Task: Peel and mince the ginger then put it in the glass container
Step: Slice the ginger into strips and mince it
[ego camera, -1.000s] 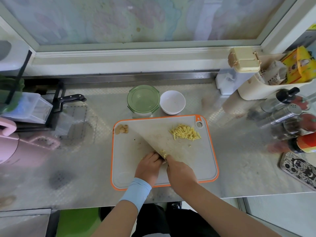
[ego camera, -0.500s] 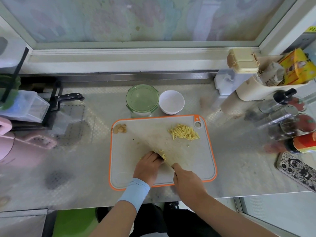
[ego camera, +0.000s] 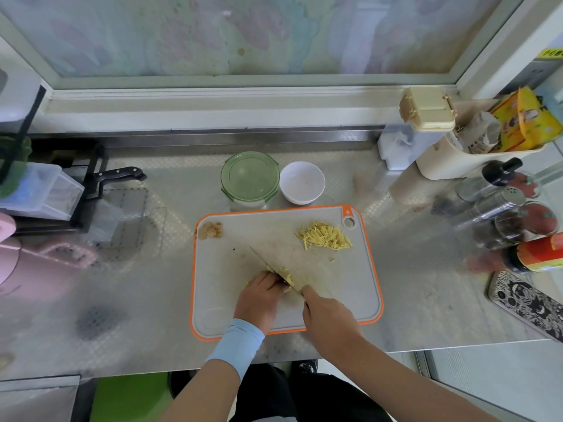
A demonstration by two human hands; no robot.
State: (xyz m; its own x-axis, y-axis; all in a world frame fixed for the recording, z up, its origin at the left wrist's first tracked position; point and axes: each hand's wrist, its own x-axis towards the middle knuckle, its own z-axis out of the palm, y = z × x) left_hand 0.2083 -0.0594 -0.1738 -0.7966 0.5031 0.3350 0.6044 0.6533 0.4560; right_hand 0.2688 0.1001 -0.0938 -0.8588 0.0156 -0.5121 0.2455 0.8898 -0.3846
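Firstly, at the far-left corner of the cutting board (ego camera: 350, 287), peel scraps (ego camera: 210, 230). Just behind the board's far edge, lidded glass container (ego camera: 249, 178), white bowl (ego camera: 301, 182) just beside it. Near the board's front edge, left hand (ego camera: 260, 295) curled round a ginger piece (ego camera: 286, 278); knife (ego camera: 263, 260) blade against it, handle gripped in right hand (ego camera: 330, 315). Toward the board's far-right corner, heap of ginger strips (ego camera: 324, 236)

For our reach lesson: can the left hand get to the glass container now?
Probably yes: besides the knife, only bare cutting board lies between the left hand, holding ginger, and the glass container.
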